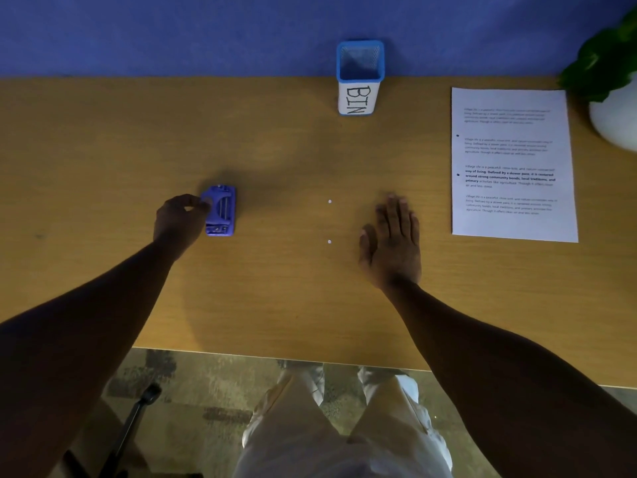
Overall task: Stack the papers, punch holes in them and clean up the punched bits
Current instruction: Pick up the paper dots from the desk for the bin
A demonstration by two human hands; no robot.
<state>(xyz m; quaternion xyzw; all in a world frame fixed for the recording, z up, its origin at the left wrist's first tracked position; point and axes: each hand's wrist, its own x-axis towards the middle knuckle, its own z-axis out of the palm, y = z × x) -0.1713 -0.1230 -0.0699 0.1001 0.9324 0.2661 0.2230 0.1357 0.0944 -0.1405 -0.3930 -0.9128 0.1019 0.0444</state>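
Note:
A blue hole punch [222,210] stands on the wooden desk [275,298] at centre left. My left hand [179,220] is at its left side, fingers curled, fingertips touching the punch. Two small white punched bits lie on the desk, one [330,201] above the other [329,241]. My right hand [393,238] lies flat with straight fingers just right of the bits, holding nothing. The stacked printed papers [513,163] lie at the right, with two punched holes along their left edge. A blue mesh cup labelled BIN [358,79] stands at the back centre.
A potted plant [610,74] in a white pot stands at the back right corner, beside the papers. A blue partition wall runs behind the desk. The desk's front edge is near my legs, and a chair part shows below at the left.

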